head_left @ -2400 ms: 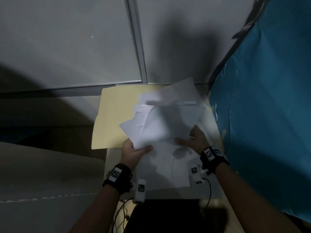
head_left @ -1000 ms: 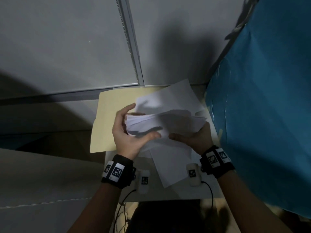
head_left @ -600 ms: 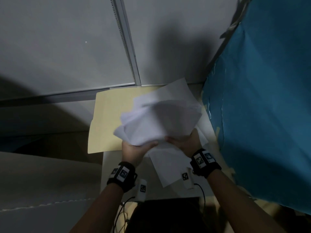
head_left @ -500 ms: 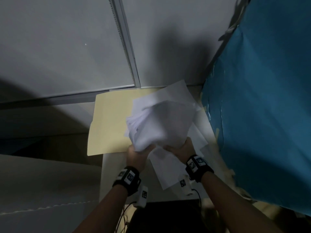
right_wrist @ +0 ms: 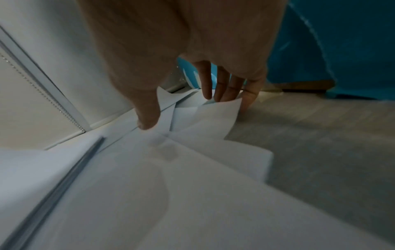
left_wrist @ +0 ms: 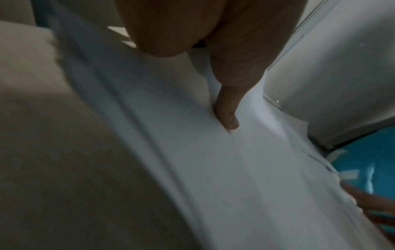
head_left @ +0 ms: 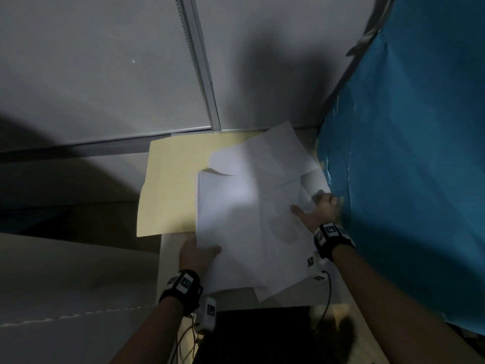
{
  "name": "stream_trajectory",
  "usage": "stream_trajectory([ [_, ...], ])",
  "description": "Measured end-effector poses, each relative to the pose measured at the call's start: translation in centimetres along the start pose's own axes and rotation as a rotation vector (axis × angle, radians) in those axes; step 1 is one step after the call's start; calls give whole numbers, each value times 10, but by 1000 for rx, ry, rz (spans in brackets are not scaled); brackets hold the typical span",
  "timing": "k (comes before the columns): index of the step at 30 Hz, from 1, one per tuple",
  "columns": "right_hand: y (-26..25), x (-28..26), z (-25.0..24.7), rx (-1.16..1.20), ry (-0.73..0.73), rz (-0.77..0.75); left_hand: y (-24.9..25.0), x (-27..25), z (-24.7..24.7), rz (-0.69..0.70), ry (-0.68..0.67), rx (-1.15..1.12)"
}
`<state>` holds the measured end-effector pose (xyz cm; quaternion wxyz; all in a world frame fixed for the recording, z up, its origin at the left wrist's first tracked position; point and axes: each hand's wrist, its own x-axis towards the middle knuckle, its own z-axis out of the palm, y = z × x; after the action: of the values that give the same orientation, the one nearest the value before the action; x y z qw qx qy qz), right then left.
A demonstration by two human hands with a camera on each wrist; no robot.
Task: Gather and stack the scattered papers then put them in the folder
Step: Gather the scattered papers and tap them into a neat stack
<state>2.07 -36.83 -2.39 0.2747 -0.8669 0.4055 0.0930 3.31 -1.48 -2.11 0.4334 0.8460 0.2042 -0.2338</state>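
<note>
papers point(head_left: 236, 219) now lie flat; hands point(head_left: 196, 254) have spread apart.
</note>
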Motion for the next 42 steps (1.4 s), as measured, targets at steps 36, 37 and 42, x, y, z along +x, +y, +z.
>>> stream_trajectory([
  [36, -51, -57, -117, -122, 124, -174, -1, 6, 19, 345, -26, 103],
  [37, -55, -66, -125, -114, 174, -188, 0, 6, 18, 354, -23, 116],
  [42, -83, -111, -178, 99, 565, -395, -2, 9, 19, 376, -28, 115],
])
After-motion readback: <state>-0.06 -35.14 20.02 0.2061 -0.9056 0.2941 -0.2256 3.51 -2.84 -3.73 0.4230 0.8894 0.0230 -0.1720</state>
